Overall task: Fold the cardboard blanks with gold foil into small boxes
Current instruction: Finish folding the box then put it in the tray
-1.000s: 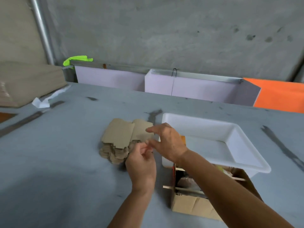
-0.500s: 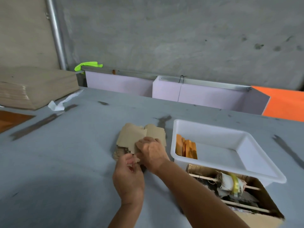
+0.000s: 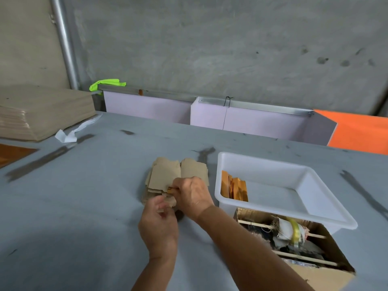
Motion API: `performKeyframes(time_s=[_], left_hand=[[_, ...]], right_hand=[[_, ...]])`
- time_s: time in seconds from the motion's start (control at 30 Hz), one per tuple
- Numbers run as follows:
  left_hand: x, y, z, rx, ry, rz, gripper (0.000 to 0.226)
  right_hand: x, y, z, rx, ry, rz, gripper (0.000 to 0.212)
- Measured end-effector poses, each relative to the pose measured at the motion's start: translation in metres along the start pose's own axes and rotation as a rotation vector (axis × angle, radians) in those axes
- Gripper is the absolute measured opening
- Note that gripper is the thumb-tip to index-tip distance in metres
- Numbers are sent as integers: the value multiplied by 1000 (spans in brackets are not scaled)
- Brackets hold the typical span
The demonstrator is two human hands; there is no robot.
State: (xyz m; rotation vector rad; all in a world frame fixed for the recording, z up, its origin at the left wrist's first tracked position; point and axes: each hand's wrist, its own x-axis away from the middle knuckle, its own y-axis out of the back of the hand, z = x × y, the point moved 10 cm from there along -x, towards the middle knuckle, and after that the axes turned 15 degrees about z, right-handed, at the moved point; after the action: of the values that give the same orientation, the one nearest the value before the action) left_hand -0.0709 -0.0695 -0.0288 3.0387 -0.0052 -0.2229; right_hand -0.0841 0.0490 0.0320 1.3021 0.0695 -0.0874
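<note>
stack of cardboard blanks (image 3: 176, 177) lying mid-counter (image 3: 84, 196), brown side up, just left of white tray (image 3: 315, 185). right hand (image 3: 194, 196) curled over stack's near end, grip pinching one blank with gold edge showing. left hand (image 3: 159, 223) just nearer, fingers curled pinching same blank's near flap. folded gold boxes (image 3: 234, 189) standing in tray's left end. open carton (image 3: 304, 248) at near edge.
</note>
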Motion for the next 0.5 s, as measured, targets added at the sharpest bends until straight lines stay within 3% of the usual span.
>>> performKeyframes(time_s=[0.13, 0.23, 0.33, 0.5], left_hand=[[-6, 2, 4, 17, 23, 23, 21], [-8, 2, 8, 33, 56, 35, 22], [-9, -1, 5, 50, 57, 62, 33], [-17, -12, -1, -64, 34, 174, 47]], right_hand=[[1, -2, -18, -350, -101, 51, 16], [2, 3, -18, -428, -130, 47, 21], [6, 16, -20, -463, -159, -63, 28], [20, 33, -40, -554, -251, -257, 21]])
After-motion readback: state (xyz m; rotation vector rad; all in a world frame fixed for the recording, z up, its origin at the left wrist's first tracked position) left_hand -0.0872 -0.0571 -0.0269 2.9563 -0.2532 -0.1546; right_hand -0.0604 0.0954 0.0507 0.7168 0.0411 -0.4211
